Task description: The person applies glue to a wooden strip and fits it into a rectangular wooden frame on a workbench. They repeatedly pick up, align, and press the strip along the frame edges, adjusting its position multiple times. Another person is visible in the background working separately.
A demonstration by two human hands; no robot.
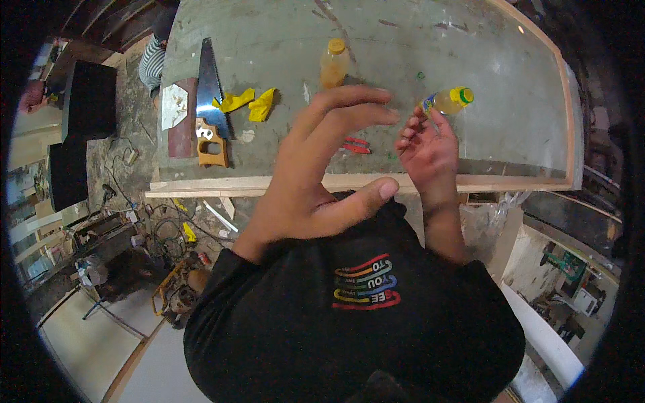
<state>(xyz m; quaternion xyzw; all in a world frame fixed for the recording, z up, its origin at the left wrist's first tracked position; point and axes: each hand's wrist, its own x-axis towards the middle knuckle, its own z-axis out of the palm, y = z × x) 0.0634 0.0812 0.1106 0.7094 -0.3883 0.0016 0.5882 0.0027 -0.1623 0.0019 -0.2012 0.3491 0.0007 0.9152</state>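
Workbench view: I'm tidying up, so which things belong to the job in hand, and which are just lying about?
Apparently in use:
bottle with green-and-yellow cap, seemingly held by the right hand

Probably just lying about:
yellow-capped bottle, beyond the open left hand
handsaw
yellow scraps
red item

A black top [282, 316] bears a multicoloured striped chest print [366, 282].
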